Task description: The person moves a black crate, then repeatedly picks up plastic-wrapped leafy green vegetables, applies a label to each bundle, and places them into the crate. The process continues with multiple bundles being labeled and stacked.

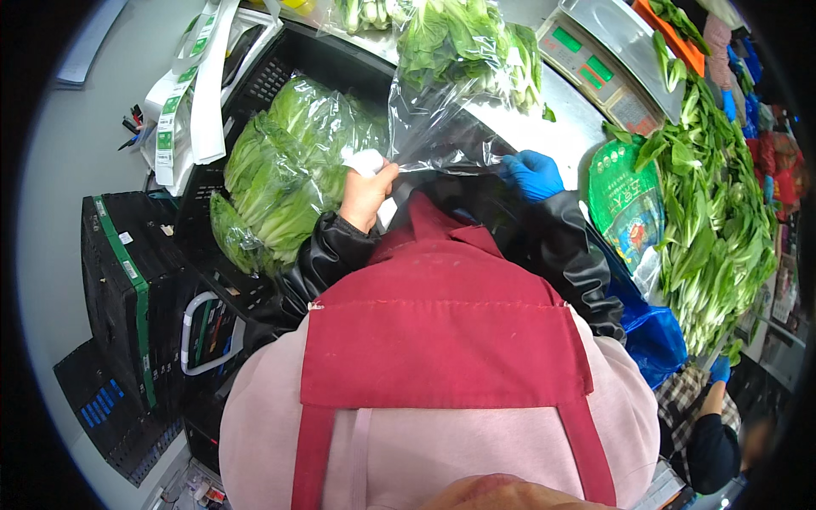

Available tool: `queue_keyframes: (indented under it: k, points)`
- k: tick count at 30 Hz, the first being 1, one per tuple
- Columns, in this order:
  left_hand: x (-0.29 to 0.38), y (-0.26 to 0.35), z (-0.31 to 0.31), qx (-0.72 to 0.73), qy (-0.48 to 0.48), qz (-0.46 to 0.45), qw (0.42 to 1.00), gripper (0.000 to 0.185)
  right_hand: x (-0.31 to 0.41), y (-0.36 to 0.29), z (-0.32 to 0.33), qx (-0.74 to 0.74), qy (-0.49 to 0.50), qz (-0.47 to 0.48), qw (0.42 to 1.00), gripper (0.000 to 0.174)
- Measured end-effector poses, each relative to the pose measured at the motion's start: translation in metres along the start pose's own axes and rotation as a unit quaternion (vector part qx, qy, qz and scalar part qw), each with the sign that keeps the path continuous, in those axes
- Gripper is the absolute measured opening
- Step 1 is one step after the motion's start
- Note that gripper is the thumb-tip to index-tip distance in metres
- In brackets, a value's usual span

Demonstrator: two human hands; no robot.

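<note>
A clear plastic bag [440, 131] stretches between my hands, its mouth end towards me. Leafy greens [449, 44] fill its far end. My left hand [368, 194], without a glove, pinches the left corner of the bag's edge; a white piece [365, 162], perhaps a label or paper, sits at its fingers. My right hand [534, 176], in a blue glove, grips the right corner of the edge. Left of the bag, a black plastic crate [271, 73] holds several bagged bunches of greens [299, 172].
A digital scale [593, 70] stands at the back right. A large heap of leafy greens [707, 223] lies beside a green printed bag [628, 197]. Label strips [169, 121] hang at the left, above stacked black crates [121, 274]. Another person's gloved hand [720, 368] shows at the lower right.
</note>
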State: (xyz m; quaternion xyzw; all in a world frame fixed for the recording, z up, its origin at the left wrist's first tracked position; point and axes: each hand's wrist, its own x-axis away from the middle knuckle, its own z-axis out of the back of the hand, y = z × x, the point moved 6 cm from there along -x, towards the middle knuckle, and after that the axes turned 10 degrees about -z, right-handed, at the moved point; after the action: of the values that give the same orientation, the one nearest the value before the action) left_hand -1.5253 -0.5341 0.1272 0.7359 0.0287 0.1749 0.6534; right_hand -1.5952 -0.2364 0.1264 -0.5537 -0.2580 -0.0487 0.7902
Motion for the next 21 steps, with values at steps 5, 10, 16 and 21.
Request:
queue_keyframes:
  k: [5, 10, 16, 21]
  points:
    - [0.013, 0.001, 0.017, -0.038, -0.002, 0.009, 0.999, 0.01, 0.017, 0.019, -0.004, 0.001, 0.017, -0.154, 0.988, 0.027]
    - [0.041, 0.044, 0.012, -0.159, -0.048, -0.181, 0.969, 0.009, 0.027, 0.016, -0.014, -0.082, -0.057, -0.122, 0.988, 0.027]
    - [0.052, 0.068, -0.066, -0.476, -0.224, -0.461, 0.715, 0.033, 0.021, 0.017, -0.02, -0.099, -0.062, -0.12, 0.986, 0.026]
    - [0.036, 0.053, -0.08, -0.515, -0.205, -0.494, 0.67, 0.006, 0.025, 0.023, -0.022, -0.153, -0.051, -0.121, 0.98, 0.022]
